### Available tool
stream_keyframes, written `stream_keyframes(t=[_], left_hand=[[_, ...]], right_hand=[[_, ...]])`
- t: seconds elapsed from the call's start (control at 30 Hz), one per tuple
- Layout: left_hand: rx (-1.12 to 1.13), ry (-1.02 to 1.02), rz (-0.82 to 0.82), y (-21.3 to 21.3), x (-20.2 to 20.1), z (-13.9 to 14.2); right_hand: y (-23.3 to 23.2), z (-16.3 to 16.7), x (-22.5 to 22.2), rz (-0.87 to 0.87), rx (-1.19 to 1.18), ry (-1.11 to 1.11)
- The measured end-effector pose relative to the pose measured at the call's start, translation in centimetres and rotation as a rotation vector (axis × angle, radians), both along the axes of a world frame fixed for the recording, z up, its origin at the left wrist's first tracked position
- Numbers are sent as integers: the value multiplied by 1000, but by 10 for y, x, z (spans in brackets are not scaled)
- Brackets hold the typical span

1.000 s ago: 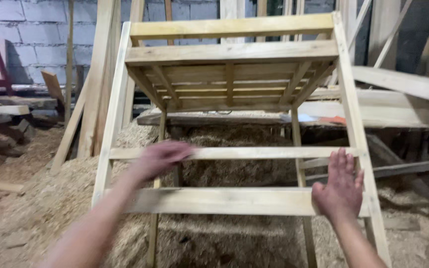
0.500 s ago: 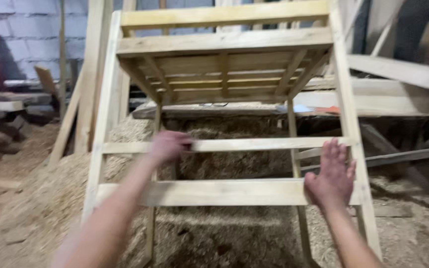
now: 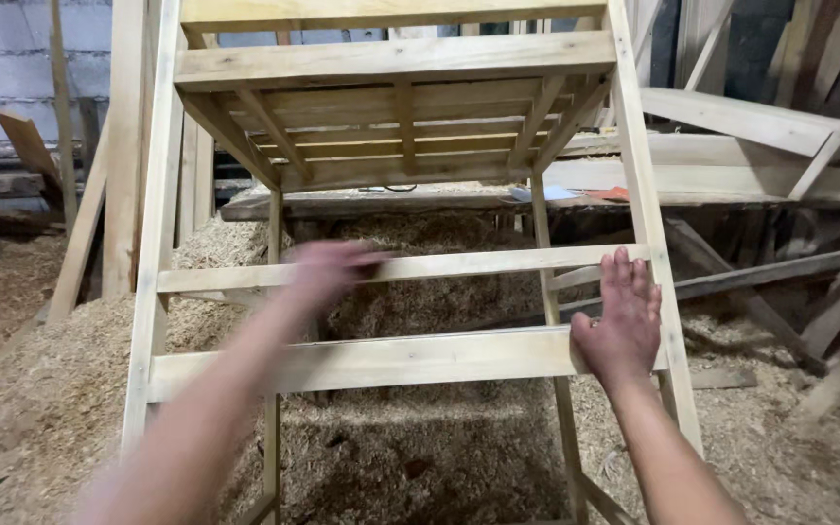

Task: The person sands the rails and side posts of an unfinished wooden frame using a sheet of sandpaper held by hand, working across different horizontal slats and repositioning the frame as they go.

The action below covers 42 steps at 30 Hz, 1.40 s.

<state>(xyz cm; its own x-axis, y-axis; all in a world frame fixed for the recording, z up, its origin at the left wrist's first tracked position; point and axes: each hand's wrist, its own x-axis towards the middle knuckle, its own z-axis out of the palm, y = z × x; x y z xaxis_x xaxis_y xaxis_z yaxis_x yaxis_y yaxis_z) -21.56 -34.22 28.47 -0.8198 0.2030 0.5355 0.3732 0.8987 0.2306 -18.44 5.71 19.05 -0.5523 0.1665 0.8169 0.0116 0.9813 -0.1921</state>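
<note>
Looking first at the fingers [image 3: 634, 282] of my right hand [image 3: 617, 326], I see them straight and spread a little, gripping nothing; the palm lies flat against the wooden frame [image 3: 381, 165], covering the right end of the lower rail [image 3: 362, 362], with the fingertips reaching up to the upper rail [image 3: 459, 264], just beside the right upright [image 3: 646, 194]. My left hand [image 3: 328, 270] is smeared by motion blur at the upper rail, left of centre; I cannot tell whether its fingers are curled round the rail or loose, nor whether they touch it. Both forearms run up from the bottom edge of the view.

The frame stands close before me, made of pale planed wood: two long uprights lean inward toward the top, the two rails cross them, and higher up a slatted shelf [image 3: 391, 107] juts away from me on slanted braces. Thinner back legs drop from that shelf into the sawdust [image 3: 410, 457], which is heaped deep on the floor under and behind the frame. Behind the frame runs a long plank tabletop [image 3: 362, 202] with some paper lying on it. Boards [image 3: 123, 146] lean against a grey block wall [image 3: 12, 58] at the left, and more timber is stacked at the right.
</note>
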Motion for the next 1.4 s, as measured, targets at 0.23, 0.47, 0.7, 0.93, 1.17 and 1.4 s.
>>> stream_keyframes(t=[0.23,0.47,0.7,0.93,1.17,1.4], left_hand=[[-172,-67,432,-143,-4,-15],[-91,212,-384,214,-44,4],[-197,231,-389,265,-40,2],[86,512,-238,-1,53,-30],[1115,111,189,-18,83,-88],[764,133,189,-77,16,-76]], right_hand=[[-17,12,12,-227,-85,-45],[-11,-2,9,-115,-219,89],[1,-17,-5,-56,-194,184],[-6,-1,-3,-109,-185,-2],[-82,24,21,-19,300,-304],[-143,32,35,59,306,-530]])
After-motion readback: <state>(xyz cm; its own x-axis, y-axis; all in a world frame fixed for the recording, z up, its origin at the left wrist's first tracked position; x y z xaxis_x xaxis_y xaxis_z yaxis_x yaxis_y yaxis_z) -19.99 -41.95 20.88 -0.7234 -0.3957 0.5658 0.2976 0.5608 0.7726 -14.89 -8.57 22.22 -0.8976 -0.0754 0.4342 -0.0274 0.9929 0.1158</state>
